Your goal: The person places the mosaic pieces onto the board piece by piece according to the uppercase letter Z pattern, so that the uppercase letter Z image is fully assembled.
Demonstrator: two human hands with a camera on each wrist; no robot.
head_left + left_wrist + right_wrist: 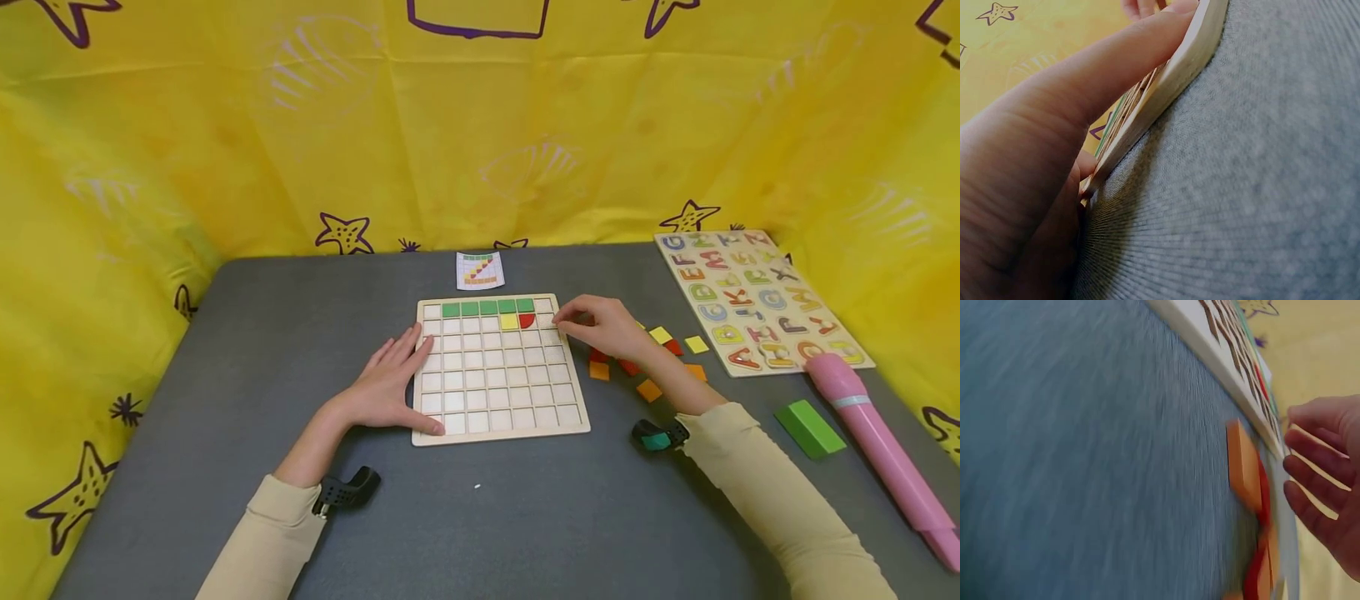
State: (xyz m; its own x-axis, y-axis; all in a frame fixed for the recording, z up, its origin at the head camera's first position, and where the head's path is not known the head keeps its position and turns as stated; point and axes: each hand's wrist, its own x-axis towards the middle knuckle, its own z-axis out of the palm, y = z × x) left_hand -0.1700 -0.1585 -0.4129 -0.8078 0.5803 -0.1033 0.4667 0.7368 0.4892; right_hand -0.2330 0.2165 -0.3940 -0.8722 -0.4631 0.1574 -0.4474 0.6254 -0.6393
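Observation:
A wooden grid board (495, 436) lies on the dark table, with a row of green square tiles (489, 308) along its top. Below that row sit a yellow tile (508, 322) and a red quarter-round tile (527, 320). My left hand (386, 383) spreads over the board's left edge, thumb on the near corner and straight fingers on the side. At the upper right edge is my right hand (603, 325), its fingers loosely bent. Nothing shows between thumb and fingers in the right wrist view, where the hand (1335, 475) hovers beside the board.
Loose orange tiles (599, 371), with red and yellow ones, lie under and beside the right forearm. A pattern card (480, 271) lies behind the board. To the right are an alphabet puzzle board (720, 312), a green block (810, 429) and a pink microphone-shaped object (885, 442).

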